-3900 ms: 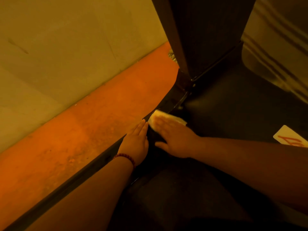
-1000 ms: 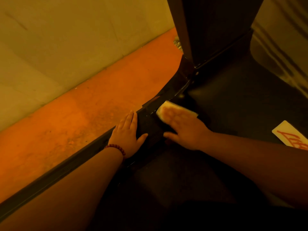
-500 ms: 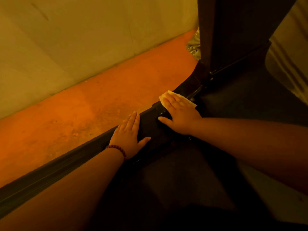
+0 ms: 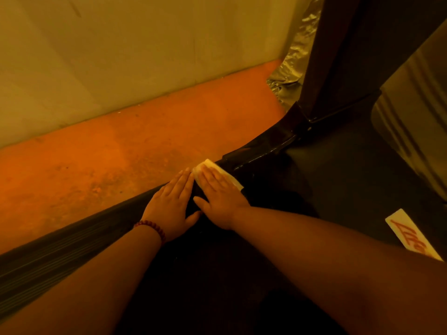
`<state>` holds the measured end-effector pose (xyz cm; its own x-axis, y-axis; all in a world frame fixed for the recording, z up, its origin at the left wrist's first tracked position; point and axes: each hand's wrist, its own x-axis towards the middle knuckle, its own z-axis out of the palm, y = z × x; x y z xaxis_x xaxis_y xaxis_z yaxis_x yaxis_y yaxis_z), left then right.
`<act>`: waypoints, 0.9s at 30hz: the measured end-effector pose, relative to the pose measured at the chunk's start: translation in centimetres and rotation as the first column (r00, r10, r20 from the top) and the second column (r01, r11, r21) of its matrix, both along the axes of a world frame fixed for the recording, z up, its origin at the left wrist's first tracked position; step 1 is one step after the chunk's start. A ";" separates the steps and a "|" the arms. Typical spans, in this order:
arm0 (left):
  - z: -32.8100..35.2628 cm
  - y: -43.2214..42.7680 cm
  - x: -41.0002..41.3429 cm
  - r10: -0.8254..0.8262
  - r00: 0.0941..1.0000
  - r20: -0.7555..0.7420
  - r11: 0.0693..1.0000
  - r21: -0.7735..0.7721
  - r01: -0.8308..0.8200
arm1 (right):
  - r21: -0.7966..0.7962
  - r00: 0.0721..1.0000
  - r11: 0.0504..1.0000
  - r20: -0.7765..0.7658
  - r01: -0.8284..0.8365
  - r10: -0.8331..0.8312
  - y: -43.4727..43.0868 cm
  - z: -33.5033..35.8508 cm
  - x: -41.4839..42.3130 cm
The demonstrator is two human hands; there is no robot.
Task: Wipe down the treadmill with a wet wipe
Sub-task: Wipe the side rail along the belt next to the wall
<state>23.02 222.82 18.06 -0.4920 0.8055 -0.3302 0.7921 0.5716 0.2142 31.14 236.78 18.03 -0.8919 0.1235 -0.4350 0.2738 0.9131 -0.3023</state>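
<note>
- Pale wipe (image 4: 234, 182) lies under the straight fingers (image 4: 214, 176) of the right hand (image 4: 219, 199), pressed on the rail (image 4: 72, 240).
- Beside them the left hand (image 4: 171, 204) rests flat, fingers straight and together, perhaps touching the right hand.

Dark upright (image 4: 350, 56) blocking rail (image 4: 72, 247) ahead.

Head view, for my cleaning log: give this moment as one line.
right hand: flat, pressing pale folded wet wipe on black treadmill side rail | left hand: flat on rail
</note>
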 end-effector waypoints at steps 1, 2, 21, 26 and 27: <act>0.0 -0.3 -0.3 -0.010 1.000 -0.002 1.000 -0.004 0.010 | -0.001 0.998 0.998 -0.008 -0.059 0.059 0.0 0.0 0.4; -0.1 -0.8 -0.6 -0.013 1.000 -0.011 1.000 -0.015 0.013 | 0.015 0.993 0.993 -0.004 -0.116 0.116 0.5 0.1 0.6; -0.6 -2.8 -0.9 -0.029 0.996 -0.085 0.996 -0.084 0.022 | 0.069 0.999 0.996 0.001 -0.048 0.048 -1.1 -0.1 0.2; -0.1 -2.6 -0.9 -0.018 0.999 -0.049 0.995 -0.102 0.013 | 0.121 0.999 0.992 -0.008 0.039 -0.038 0.8 0.2 0.5; -0.1 -2.6 -0.9 -0.017 0.999 -0.043 0.994 -0.105 0.013 | 0.122 0.992 0.984 -0.019 0.130 -0.129 0.6 -0.1 0.5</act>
